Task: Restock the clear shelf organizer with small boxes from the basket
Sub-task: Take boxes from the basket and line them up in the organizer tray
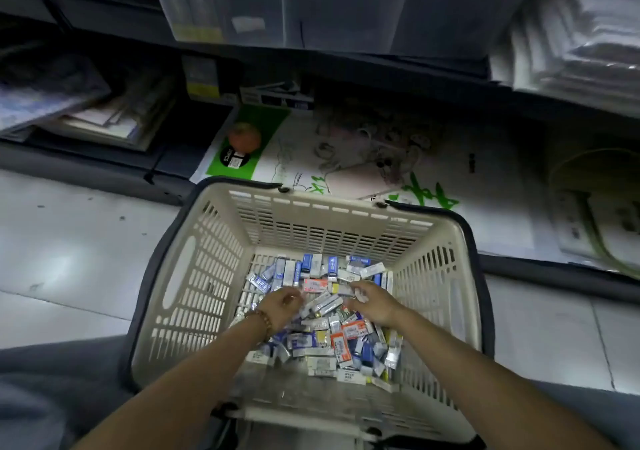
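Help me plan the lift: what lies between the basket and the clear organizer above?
Head view: above the basket, a lower shelf holds a white drawn-on sheet, an orange ball and dark boxes, then the shelf edge under the organizer.

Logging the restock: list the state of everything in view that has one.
Basket: on the floor, handles down, partly filled.
Boxes: loose heap in the basket.
Left hand: in the basket, fingers curled over boxes; grip unclear.
Right hand: in the basket, fingers curled on boxes; grip unclear.
Organizer: on the shelf, contents blurred.
Ball: resting on a green sheet.
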Tool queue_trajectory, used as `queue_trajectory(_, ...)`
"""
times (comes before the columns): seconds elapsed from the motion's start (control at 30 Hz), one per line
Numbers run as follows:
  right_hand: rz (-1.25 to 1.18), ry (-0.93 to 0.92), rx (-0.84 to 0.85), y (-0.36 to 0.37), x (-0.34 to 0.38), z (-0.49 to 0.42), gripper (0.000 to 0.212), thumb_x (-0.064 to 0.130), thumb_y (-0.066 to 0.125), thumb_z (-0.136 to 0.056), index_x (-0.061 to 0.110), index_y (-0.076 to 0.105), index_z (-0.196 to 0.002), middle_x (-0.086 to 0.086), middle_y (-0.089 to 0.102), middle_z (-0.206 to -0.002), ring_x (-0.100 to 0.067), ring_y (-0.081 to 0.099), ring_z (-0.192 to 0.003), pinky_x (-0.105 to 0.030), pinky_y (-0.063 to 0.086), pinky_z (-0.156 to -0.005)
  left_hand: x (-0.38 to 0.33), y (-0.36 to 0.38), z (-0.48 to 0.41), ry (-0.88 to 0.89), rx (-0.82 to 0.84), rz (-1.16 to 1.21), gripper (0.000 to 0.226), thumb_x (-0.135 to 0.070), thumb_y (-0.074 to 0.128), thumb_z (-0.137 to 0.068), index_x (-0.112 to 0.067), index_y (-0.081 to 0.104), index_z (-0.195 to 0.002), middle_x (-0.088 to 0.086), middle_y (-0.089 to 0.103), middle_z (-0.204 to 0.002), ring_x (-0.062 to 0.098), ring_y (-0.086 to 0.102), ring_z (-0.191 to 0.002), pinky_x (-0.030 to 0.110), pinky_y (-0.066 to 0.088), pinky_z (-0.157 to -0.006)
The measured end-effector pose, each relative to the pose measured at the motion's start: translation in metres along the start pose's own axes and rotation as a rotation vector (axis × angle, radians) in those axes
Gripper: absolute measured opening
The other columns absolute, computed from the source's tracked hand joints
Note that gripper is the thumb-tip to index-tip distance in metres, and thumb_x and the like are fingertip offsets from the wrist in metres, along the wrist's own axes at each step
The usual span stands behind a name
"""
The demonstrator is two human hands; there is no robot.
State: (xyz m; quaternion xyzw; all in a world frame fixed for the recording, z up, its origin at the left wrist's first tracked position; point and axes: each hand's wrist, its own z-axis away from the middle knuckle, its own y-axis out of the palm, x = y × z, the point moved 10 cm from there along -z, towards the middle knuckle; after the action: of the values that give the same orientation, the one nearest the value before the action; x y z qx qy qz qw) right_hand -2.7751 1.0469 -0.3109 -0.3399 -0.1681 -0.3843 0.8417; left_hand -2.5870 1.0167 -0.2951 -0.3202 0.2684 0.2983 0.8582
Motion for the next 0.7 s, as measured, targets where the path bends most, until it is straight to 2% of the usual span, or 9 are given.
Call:
queue_trajectory(0.07,0.059,-0.040,-0.020,0.007,0.002,-0.013,0.057,0.038,0.054,-0.093,0.016,0.036,-0.143,-0.006,0.032,-0.151,-0.023,0.031,-0.138,-0.032,0.028,-0.110,0.006,0.011,-0.006,-0.011,0.048,0.004,0.031,-0.025,0.049,-0.095,-0.005,0.060,-0.115,0.007,0.058,-0.101,0.018,0.054,-0.094,0.030,0.046,-0.089)
queue_trajectory(0.17,0.235,-0.082,-0.104,0.009,-0.002,-0.025,0.054,0.042,0.050,-0.094,0.021,0.038,-0.142,-0.002,0.035,-0.149,-0.021,0.028,-0.138,-0.035,0.027,-0.112,0.009,0.029,-0.014,-0.031,0.139,-0.007,0.031,-0.025,0.049,-0.096,-0.007,0.060,-0.117,0.012,0.058,-0.114,0.022,0.056,-0.103,0.022,0.049,-0.086)
queue_trajectory(0.27,0.329,-0.109,-0.167,0.013,-0.004,-0.030,0.060,0.045,0.053,-0.090,0.024,0.035,-0.143,0.000,0.035,-0.146,-0.021,0.023,-0.138,-0.036,0.025,-0.112,0.012,0.042,-0.021,-0.063,0.174,0.013,0.035,-0.018,0.054,-0.093,-0.005,0.056,-0.125,0.022,0.057,-0.124,0.033,0.053,-0.116,0.035,0.045,-0.100)
queue_trajectory(0.4,0.239,-0.093,-0.218,0.011,-0.003,-0.036,0.061,0.043,0.063,-0.085,0.020,0.045,-0.138,-0.005,0.041,-0.133,-0.023,0.030,-0.129,-0.031,0.027,-0.106,0.016,0.048,-0.032,-0.045,0.152,-0.108,0.046,-0.019,0.066,-0.085,-0.005,0.055,-0.126,0.014,0.059,-0.124,0.025,0.055,-0.115,0.032,0.041,-0.102)
queue_trajectory(0.47,0.195,-0.082,-0.230,0.009,-0.005,-0.038,0.058,0.043,0.066,-0.083,0.020,0.050,-0.134,-0.006,0.042,-0.128,-0.023,0.031,-0.126,-0.031,0.028,-0.106,0.019,0.049,-0.038,-0.062,0.111,-0.125,0.045,-0.020,0.071,-0.081,-0.004,0.058,-0.120,0.012,0.063,-0.116,0.023,0.058,-0.110,0.031,0.044,-0.099)
queue_trajectory(0.6,0.123,-0.114,-0.323,0.005,-0.005,-0.029,0.043,0.040,0.071,-0.079,0.021,0.056,-0.114,0.002,0.047,-0.118,-0.020,0.036,-0.122,-0.029,0.033,-0.096,0.021,0.049,-0.045,-0.107,-0.009,-0.184,0.033,-0.029,0.073,-0.078,-0.009,0.060,-0.101,0.005,0.063,-0.097,0.014,0.054,-0.087,0.024,0.045,-0.081)
queue_trajectory(0.7,0.053,-0.075,-0.368,0.004,-0.010,-0.023,0.045,0.039,0.072,-0.078,0.022,0.055,-0.115,-0.001,0.048,-0.122,-0.021,0.041,-0.122,-0.028,0.034,-0.094,0.024,0.045,-0.048,-0.162,-0.062,-0.178,0.018,-0.028,0.069,-0.082,-0.018,0.055,-0.084,0.003,0.064,-0.094,0.017,0.059,-0.092,0.026,0.046,-0.081)
